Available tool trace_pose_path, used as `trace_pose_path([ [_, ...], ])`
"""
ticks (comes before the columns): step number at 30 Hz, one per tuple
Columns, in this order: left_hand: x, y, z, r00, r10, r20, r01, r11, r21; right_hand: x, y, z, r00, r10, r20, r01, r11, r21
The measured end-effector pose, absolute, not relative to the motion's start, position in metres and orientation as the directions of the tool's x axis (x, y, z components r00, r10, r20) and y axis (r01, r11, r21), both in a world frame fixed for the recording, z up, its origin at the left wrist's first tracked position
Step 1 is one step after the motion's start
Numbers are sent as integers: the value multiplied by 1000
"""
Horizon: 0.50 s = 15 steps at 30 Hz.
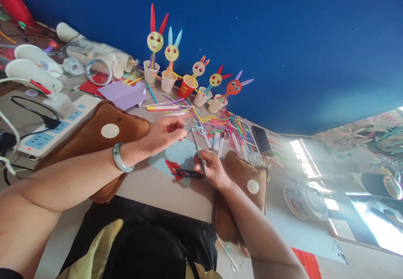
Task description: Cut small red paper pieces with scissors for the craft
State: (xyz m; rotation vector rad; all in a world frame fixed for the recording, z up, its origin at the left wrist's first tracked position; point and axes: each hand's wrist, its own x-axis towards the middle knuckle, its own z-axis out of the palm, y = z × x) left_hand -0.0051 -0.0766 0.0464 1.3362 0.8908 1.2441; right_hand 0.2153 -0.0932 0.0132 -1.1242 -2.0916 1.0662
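My left hand (166, 134), with a pale bracelet on its wrist, pinches a small round piece of paper (187, 129) between thumb and fingertips. My right hand (212, 168) is closed around the dark handles of a pair of scissors (195, 141). Their blades point up, close beside the paper piece; whether they touch it I cannot tell. Under both hands lies a light blue sheet (160, 160) with faint curved lines drawn on it. On that sheet rest a red paper scrap (171, 165) and black thread snips (185, 173), partly hidden by my right hand.
Brown plush cushions (132, 123) (260, 178) lie on either side. Behind are rabbit-faced figures in paper cups (168, 82), scattered coloured sticks (217, 121) and markers (216, 141). A power strip (63, 126), purple paper (124, 94) and stacked cups sit left; a phone (262, 140) lies right.
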Motion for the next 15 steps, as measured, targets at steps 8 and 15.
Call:
trace_pose_path([
  [8,-3,-74,32,253,949,190,-184,-145,972,215,-93,15,-502,860,89,422,334,-843],
  [15,-5,-73,30,253,950,184,-157,-147,977,214,-94,15,-496,864,82,428,325,-843],
])
